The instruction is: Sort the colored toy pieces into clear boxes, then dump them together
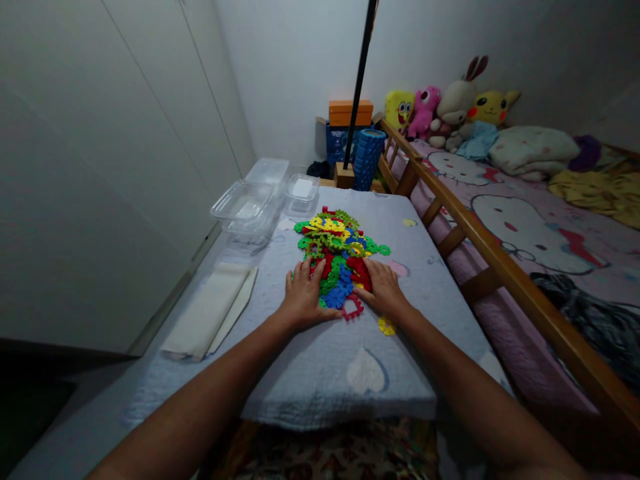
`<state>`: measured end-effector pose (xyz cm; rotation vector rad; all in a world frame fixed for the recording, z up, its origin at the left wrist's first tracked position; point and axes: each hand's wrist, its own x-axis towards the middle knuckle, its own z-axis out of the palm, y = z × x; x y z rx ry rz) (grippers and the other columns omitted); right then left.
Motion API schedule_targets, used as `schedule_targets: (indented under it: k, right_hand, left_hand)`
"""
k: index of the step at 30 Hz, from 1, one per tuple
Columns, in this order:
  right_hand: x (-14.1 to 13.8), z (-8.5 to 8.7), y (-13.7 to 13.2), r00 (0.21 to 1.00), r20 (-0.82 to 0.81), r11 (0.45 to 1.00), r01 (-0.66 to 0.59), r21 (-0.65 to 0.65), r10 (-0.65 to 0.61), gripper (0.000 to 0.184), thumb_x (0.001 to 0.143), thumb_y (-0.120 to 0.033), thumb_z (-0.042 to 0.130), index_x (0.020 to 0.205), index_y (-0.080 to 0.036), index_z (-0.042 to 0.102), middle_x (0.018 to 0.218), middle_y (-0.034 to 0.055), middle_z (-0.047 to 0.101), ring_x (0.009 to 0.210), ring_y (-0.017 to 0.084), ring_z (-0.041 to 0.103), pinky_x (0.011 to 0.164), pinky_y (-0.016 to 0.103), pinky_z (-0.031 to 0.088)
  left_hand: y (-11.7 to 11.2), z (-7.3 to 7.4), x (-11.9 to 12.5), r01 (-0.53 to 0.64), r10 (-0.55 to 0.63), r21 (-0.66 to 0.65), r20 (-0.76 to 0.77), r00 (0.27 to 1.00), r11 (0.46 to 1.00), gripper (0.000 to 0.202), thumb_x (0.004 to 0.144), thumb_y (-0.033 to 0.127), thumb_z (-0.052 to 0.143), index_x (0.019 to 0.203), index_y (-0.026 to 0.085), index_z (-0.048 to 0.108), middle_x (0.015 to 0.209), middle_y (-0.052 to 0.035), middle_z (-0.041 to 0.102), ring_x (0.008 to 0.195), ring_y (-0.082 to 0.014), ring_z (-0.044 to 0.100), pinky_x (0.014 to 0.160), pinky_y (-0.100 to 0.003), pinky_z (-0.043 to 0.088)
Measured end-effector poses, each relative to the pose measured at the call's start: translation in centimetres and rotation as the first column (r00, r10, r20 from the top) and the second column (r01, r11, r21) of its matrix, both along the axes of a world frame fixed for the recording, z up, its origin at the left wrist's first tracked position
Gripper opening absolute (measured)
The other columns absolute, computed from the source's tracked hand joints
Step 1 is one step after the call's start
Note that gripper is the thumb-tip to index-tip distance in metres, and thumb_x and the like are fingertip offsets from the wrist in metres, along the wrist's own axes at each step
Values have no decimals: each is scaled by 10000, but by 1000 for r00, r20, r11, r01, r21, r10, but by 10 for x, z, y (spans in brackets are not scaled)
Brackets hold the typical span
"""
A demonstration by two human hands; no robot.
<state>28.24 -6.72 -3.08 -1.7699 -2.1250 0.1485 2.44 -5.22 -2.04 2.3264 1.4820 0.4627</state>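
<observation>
A heap of plastic gear-shaped building pieces (336, 241) in green, yellow, red and blue lies in the middle of the cloth-covered table (300, 373). My left hand (305, 293) rests against the heap's near left side, fingers spread and thumb stretched toward a red open-frame piece (353, 307). On the right side, my right hand (383, 285) touches red pieces (358, 272) with its fingers apart. Blue pieces (339, 288) lie between the two hands. One yellow gear piece (387, 326) sits apart, beside my right wrist.
Clear plastic containers (245, 203) stand at the table's far left, with a smaller clear box (303, 189) beside them. Folded pale sheets (207, 310) lie nearer. A wooden bed rail (470, 233) borders the right side. Behind the table are a black pole (359, 80) and a blue roller (369, 160).
</observation>
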Motion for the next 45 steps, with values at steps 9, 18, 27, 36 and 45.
schedule_targets:
  k: [9,18,27,36,45]
  right_hand:
    - [3,2,18,975,-161,986,162,42,-153,817,888,-532,685,1574,-159,443,1501,220,563,1393,386,514,1169,562,412]
    - [-18,1,-25,995,-6,984,102,-143,-104,1324,641,-708,846,1707,-255,205,1772,204,156,1616,471,161,1244,657,237]
    - [-21,13,5,973,2,961,227,-159,-230,1209,713,-677,820,1688,-225,265,1721,197,317,1555,425,312,1215,611,301]
    - [-29,13,38,966,-108,972,237,-9,-236,1000,757,-563,816,1588,-178,414,1537,205,500,1412,399,447,1152,556,417]
    - [-33,10,66,950,-211,963,253,95,-229,832,736,-407,807,1487,-189,522,1360,163,556,1297,361,532,1130,529,467]
  left_hand:
    - [9,7,16,-206,202,67,55,978,976,885,818,616,755,1565,222,490,1661,-213,383,1569,-496,259,1248,-685,213]
    - [84,21,-1,-194,161,158,201,966,968,642,960,558,587,1497,209,549,1608,-182,444,1536,-353,373,1263,-546,301]
    - [154,8,3,-68,67,2,119,991,998,614,976,596,515,1395,166,645,1434,-160,606,1398,-329,512,1219,-503,381]
    - [124,6,4,18,-12,-19,264,964,1000,610,990,557,517,1458,177,609,1478,-145,584,1431,-281,531,1234,-431,400]
    - [97,11,1,107,-81,-64,320,944,992,668,977,577,479,1475,147,596,1497,-155,624,1429,-299,556,1226,-440,420]
